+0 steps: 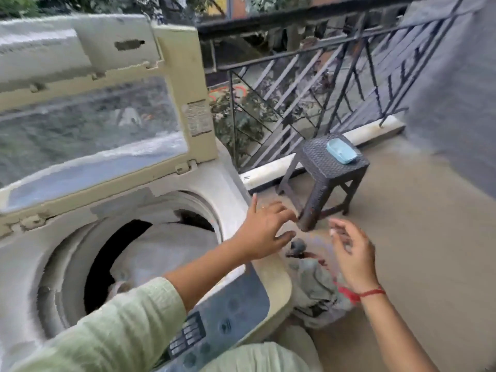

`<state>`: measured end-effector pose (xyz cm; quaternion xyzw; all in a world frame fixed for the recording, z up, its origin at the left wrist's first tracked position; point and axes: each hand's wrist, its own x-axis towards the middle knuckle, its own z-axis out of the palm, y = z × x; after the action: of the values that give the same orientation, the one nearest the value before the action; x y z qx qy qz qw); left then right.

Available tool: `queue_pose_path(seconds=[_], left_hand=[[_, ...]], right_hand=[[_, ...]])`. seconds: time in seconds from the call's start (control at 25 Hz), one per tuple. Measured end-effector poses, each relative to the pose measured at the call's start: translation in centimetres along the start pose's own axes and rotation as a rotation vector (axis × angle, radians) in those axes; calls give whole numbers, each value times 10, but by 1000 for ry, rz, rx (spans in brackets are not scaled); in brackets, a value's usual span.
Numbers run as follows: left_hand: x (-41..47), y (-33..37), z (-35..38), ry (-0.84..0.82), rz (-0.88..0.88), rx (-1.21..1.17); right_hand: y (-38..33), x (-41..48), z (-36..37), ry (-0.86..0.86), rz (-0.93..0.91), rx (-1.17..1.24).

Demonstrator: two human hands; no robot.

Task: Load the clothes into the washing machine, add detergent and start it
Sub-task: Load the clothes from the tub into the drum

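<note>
Just then your left hand (264,232) hovered over the right edge of the washing machine (222,183), fingers spread and gripping nothing. Your right hand (354,255) hung loosely curled and empty above the clothes (316,287), heaped on the floor just beside the machine, whose lid (185,76) stood raised.

Just beyond our fingers (276,208) we see a dark woven stool (319,159) on the floor (416,237), with a black railing (268,21) behind it.
</note>
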<state>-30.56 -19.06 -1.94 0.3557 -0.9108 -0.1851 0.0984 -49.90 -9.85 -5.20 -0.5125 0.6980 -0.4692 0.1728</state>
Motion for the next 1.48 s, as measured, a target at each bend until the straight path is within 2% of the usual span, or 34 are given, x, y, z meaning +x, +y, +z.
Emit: queue_pose_path(seconds=[0.08,0.28,0.48,0.64,0.76,0.88,1.0,1.12,1.28,1.36,1.48], left_hand=[[38,16,28,-194,57,94],[104,19,106,-692,131,381],[150,-5,193,-974,-72,316],[161,-25,280,-934,-291,289],[161,-42,353,-872,-483,208],[167,-63,418,-706,-649,172],[163,-78,465,-634,-623,190],[157,-87,479,-546,-662,102],[161,-89,454,-595,-549,-150],[158,-82,432,-636,-478,-200],[153,-62,394,-668,-424,-262]], right_hand=[[41,-18,-28,46,153,-38],[119,-42,-60,19,395,-98],[210,-47,-60,-162,570,-169],[298,-45,-32,-409,631,-287],[361,-37,5,-618,605,-346],[415,-25,50,-755,556,-390],[455,-17,84,-813,526,-443],[473,-14,106,-871,405,-510],[470,-2,125,-943,319,-512],[463,14,123,-939,321,-472],[436,28,101,-1023,284,-492]])
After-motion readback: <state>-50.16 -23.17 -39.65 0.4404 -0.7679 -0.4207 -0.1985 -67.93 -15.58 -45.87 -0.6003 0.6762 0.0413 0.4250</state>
